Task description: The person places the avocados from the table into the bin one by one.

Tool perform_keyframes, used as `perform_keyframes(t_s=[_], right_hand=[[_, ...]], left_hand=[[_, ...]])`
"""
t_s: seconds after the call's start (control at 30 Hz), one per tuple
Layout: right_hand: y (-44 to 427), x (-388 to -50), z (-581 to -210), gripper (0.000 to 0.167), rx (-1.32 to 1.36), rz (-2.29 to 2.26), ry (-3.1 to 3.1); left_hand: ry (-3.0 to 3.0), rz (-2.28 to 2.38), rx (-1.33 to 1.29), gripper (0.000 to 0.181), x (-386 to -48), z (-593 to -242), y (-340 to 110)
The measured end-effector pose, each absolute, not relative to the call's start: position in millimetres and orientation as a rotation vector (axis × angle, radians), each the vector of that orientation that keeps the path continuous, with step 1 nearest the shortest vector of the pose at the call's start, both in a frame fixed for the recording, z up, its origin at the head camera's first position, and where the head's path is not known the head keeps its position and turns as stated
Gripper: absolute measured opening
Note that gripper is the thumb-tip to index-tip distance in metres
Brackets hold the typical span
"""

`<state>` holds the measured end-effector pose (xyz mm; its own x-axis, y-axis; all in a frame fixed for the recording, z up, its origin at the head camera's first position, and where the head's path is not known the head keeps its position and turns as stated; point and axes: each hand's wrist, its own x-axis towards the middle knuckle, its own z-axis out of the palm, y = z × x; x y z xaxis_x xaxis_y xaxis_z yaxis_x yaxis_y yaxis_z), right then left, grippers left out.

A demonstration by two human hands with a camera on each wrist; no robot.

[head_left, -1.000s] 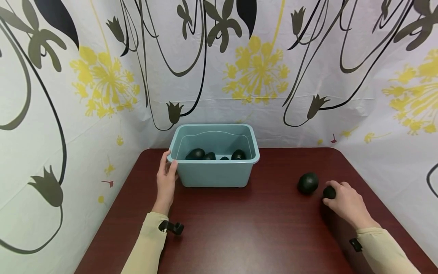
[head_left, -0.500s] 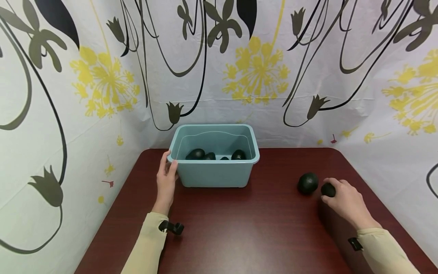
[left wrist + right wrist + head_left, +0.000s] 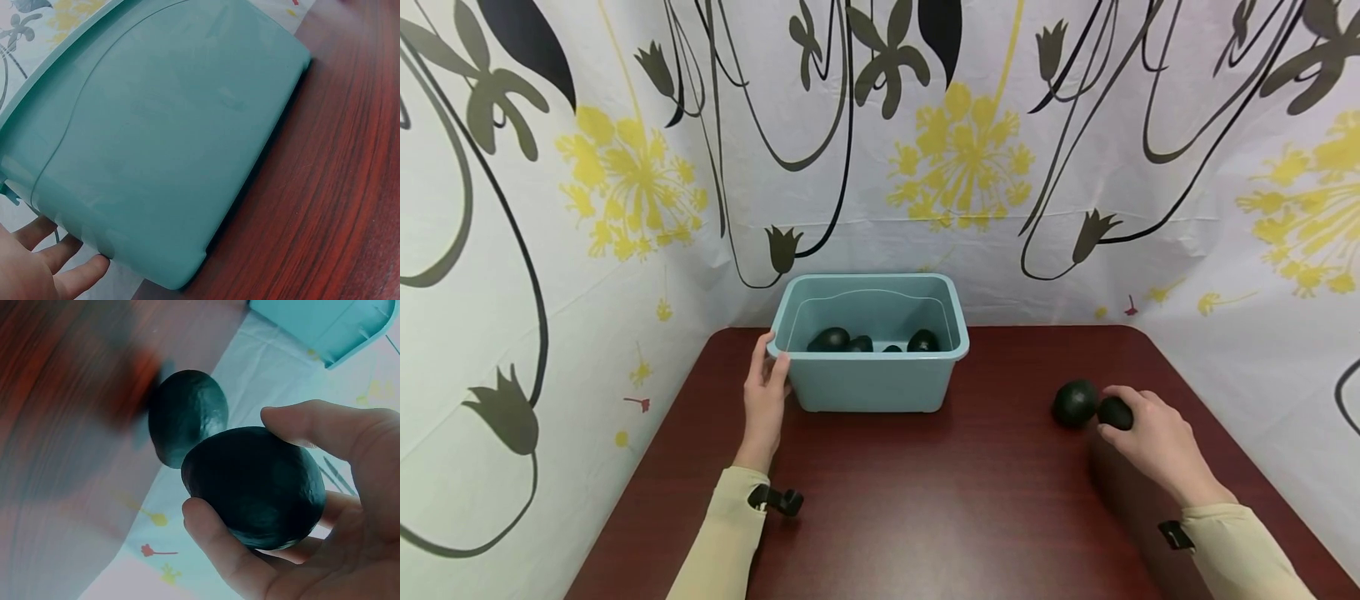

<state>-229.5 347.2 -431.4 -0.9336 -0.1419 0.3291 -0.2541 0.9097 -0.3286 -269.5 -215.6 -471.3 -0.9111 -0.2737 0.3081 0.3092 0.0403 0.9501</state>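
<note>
My right hand (image 3: pixel 1153 440) holds a dark avocado (image 3: pixel 1115 413) between thumb and fingers, over the right side of the table. Just left of it a second dark avocado (image 3: pixel 1075 403) lies on the table; the right wrist view shows this avocado (image 3: pixel 187 419) behind the held avocado (image 3: pixel 256 487). My left hand (image 3: pixel 764 408) touches the front left corner of a blue-green plastic bin (image 3: pixel 872 383). In the left wrist view, fingers (image 3: pixel 81 275) lie against the outside of the bin wall (image 3: pixel 162 137). Several avocados (image 3: pixel 831 339) sit inside the bin, partly hidden by its front wall.
The dark red wooden table (image 3: pixel 940 500) reaches back to a white wall covering (image 3: pixel 985 275) printed with flowers and vines. The covering also runs along the left and right sides. A black strap (image 3: pixel 775 499) is on the left wrist.
My right hand has shifted slightly left with its avocado, closer to the avocado on the table. The left hand and the bin have stayed where they were.
</note>
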Motion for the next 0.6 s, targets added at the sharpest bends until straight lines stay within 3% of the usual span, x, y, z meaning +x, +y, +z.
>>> perform_keyframes(t_s=[0.6], right_hand=[[325.0, -222.0, -412.5, 0.054, 0.308, 0.571, -2.748]], left_hand=[[-1.912, -1.932, -0.042, 0.054, -268.6, -471.4, -215.5]])
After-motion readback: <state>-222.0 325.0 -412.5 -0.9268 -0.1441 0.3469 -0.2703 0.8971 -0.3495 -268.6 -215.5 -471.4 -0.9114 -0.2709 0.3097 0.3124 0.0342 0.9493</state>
